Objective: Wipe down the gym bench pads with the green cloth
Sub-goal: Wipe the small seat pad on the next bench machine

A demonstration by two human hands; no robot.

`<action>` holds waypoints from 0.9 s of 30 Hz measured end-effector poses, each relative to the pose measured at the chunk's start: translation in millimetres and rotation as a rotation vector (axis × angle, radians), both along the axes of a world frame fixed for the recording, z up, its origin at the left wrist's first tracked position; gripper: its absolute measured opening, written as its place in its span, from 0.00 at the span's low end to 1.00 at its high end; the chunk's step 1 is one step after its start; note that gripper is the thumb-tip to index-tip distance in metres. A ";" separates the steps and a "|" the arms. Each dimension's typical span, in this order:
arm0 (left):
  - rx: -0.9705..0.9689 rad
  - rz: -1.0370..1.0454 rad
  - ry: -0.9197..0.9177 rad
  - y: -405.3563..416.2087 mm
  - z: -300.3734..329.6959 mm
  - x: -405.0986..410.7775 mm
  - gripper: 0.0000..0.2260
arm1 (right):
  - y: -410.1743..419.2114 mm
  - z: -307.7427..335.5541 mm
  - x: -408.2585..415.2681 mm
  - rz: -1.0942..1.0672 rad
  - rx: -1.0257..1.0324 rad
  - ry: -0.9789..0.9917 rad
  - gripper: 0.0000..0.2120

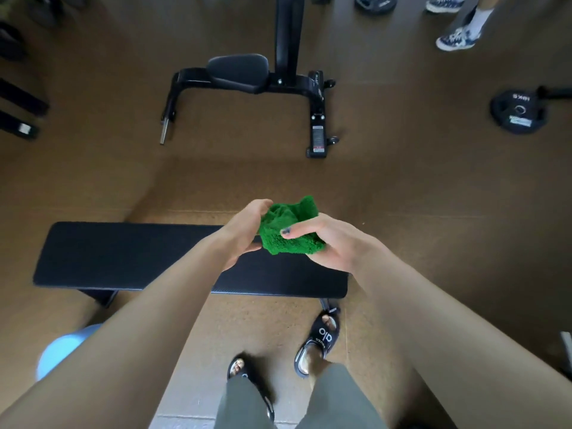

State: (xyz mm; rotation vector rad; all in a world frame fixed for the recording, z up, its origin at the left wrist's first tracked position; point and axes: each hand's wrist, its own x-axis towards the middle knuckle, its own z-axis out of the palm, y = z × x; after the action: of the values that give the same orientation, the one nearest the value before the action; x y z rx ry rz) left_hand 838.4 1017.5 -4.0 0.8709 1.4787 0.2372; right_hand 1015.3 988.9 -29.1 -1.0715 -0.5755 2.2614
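Head view: your left hand (247,233) and right hand (328,243) both gripped the bunched green cloth (289,230) above the bench (123,255); folding it flat first would wipe better.

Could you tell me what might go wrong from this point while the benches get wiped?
The green cloth is bunched between the left hand and right hand; wiping with it wadded may miss parts of the flat bench pad. The adjustable bench beyond could be forgotten.

Green cloth (289,230), black bench pad (123,255), brown floor (433,196).
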 end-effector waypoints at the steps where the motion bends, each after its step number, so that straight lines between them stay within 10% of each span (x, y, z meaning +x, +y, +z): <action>1: 0.012 -0.002 0.010 0.1 4.5 2.9 0.15 | 1.4 4.9 4.8 0.030 0.022 -0.066 0.20; 9: 0.157 -0.222 0.170 17.2 21.0 13.6 0.31 | 27.4 37.3 20.0 0.264 0.571 -1.016 0.16; 20: 0.346 -0.609 0.196 74.5 35.5 63.4 0.45 | 65.6 82.5 77.0 0.744 1.068 -1.421 0.30; 27: 0.396 -0.627 0.171 120.2 28.6 140.1 0.37 | 99.8 82.9 145.6 0.577 1.071 -1.517 0.20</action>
State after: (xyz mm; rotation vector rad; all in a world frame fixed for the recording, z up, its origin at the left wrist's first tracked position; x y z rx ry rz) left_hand 978.4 1137.7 24.6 1.6616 1.2562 -0.0181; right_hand 1160.9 1088.7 53.7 -1.8536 -2.4761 0.5969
